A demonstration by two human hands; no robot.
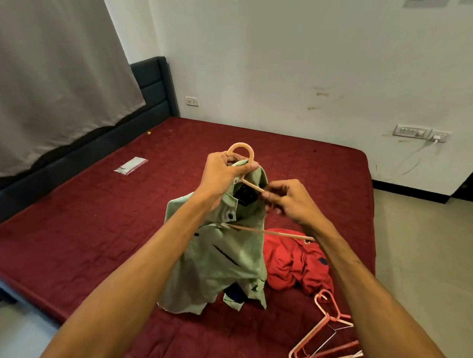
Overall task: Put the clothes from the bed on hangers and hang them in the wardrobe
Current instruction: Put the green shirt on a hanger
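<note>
Here the left hand (224, 172) is lifted over the middle of the bed (88, 225). Its fingers are curled around the neck of a peach hanger (241, 148) together with the collar of a light green shirt (219, 260). The hook of the hanger stands up above this hand. Just beside it, the right hand (289, 198) pinches the sloping arm of the same hanger at the open collar. The lower bar of the hanger comes out from the shirt toward the right. The shirt hangs from both hands and its hem touches the dark red bed cover, where a bit of dark blue cloth (234, 292) shows under it. A red garment (296, 262) lies crumpled just beside the shirt, toward the right edge of the bed. Some spare hangers (328, 336) lie in a heap near the near right corner. A small clear packet (131, 165) lies well apart, near the edge by the dark headboard (155, 82).
</note>
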